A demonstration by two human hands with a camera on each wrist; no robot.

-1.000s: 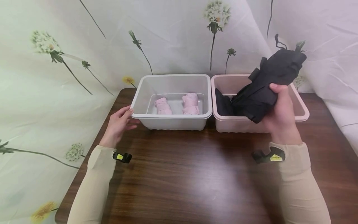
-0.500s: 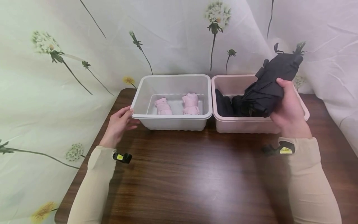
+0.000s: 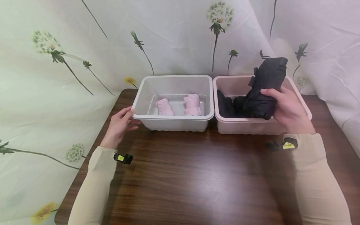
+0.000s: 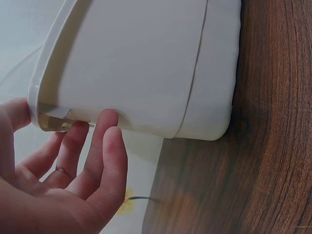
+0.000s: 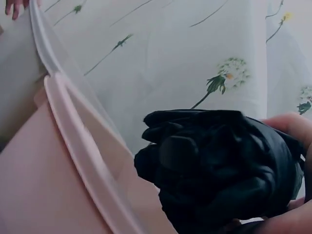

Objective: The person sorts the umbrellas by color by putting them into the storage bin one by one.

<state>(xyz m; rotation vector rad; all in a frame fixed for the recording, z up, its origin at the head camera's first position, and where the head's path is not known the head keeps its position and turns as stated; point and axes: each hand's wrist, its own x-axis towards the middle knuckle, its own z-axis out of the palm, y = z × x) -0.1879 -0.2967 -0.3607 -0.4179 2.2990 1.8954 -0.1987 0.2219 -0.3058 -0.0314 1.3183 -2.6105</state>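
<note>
In the head view, my left hand (image 3: 119,125) holds the near left corner of a white plastic bin (image 3: 171,124). The left wrist view has the thumb on the bin's rim (image 4: 35,92) and fingers under it. Two pale pink rolled cloths (image 3: 164,107) lie inside. My right hand (image 3: 289,104) grips a black bundle of folded fabric (image 3: 267,75) with side tabs and a thin cord at its top. It stands tilted over the pink bin (image 3: 253,127); its lower end is partly behind the hand. More black fabric (image 3: 225,104) lies in that bin.
Both bins stand side by side on a brown wood-grain table (image 3: 191,168), their rims nearly touching. A white curtain (image 3: 177,37) printed with dandelions hangs behind and along the sides.
My right hand first shifted right, then the black bundle swung left and more upright, its top sinking lower over the pink bin. The left hand stays at the white bin's corner.
</note>
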